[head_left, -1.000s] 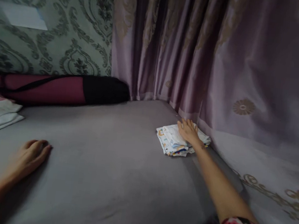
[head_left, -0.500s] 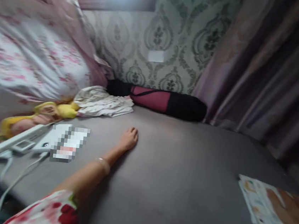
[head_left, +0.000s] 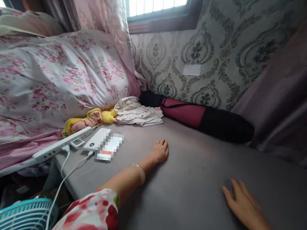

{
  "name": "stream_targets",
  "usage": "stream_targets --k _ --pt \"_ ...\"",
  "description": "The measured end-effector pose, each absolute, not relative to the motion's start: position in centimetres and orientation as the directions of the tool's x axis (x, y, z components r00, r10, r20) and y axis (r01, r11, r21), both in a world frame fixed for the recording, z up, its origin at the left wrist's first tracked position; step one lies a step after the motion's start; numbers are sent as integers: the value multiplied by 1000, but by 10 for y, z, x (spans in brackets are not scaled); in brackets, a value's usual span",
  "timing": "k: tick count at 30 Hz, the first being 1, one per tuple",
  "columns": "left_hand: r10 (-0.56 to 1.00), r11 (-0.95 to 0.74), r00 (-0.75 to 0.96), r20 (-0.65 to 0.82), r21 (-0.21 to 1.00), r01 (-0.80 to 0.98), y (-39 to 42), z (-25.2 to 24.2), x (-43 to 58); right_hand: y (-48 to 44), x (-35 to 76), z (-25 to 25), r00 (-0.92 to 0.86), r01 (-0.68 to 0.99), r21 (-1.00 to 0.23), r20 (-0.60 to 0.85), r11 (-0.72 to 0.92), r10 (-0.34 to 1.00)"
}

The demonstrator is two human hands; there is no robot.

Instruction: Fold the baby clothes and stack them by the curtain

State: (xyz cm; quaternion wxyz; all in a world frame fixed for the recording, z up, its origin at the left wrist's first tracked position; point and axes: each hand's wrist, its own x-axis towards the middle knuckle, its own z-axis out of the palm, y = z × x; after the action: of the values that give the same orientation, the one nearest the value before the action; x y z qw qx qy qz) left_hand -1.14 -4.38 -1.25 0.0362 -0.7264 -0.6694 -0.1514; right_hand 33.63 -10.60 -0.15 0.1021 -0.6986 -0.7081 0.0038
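Observation:
My left hand (head_left: 160,151) rests on the grey sheet (head_left: 184,191) with its fingers curled in together, and nothing shows in them. A clear bracelet (head_left: 139,173) circles that wrist. To the right, my right hand (head_left: 243,203) is stretched over the same sheet, thumb and fingers apart, holding nothing; whether it touches the cloth I cannot tell. Left of my left hand lie a blurred-out flat item (head_left: 111,147) and a white box-like device (head_left: 97,139) with a cable plugged in. Beyond the hands, a black and dark red long bag (head_left: 183,112) lies along the wall.
A white power strip (head_left: 62,145) with a plugged-in cable lies along the left edge. Near it are a yellow plush toy (head_left: 102,116) and a crumpled white cloth (head_left: 139,113). A turquoise basket (head_left: 19,214) stands low at the left. Curtains (head_left: 295,93) hang at the right.
The view has swung left, showing more of the window, floral cloth and basket. My right hand has come into view. The printed packet on the right is out of view; my left hand stays on the sheet.

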Motion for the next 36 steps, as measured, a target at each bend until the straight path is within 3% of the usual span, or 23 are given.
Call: stream_targets --k 8,14,20,28,36 --pt "968 -114 76 240 149 982 -43 -10 -12 -97 156 -16 -294 939 -187 4 289 956" --pt "943 -258 228 242 102 961 -35 -6 -31 -112 131 -13 -309 941 -126 53 314 949" --pt "901 -417 342 268 311 854 -8 -5 -78 -112 132 -15 -305 943 -113 76 312 949" --pt "959 -70 -39 281 368 927 19 3 -164 -111 133 -19 -298 931 -189 102 313 949" --pt "837 276 -409 364 365 889 43 40 -254 -113 132 -20 -306 931 -159 147 328 941"
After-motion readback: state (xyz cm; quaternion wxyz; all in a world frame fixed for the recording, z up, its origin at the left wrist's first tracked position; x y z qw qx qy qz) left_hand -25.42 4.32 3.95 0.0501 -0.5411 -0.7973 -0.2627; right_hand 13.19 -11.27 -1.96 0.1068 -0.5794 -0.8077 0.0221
